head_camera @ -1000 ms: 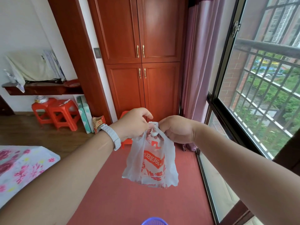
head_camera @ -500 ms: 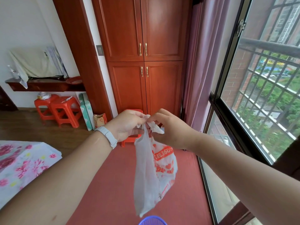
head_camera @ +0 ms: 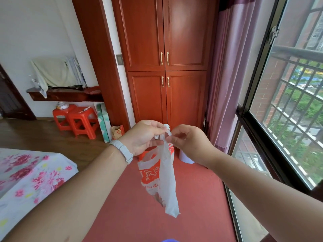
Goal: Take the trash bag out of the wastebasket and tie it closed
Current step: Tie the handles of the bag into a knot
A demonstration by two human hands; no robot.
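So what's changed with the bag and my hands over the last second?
The bag has turned from broadside to edge-on and hangs narrower and longer. The left hand and right hand have moved slightly apart; both now pinch the twisted handles with fingertips instead of closed fists. Unchanged: both hands hold the bag's top in the air, over the red floor.

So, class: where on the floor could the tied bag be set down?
Bare red carpet lies between the floral bedspread and the window frame. It is crowded around the orange plastic stools.
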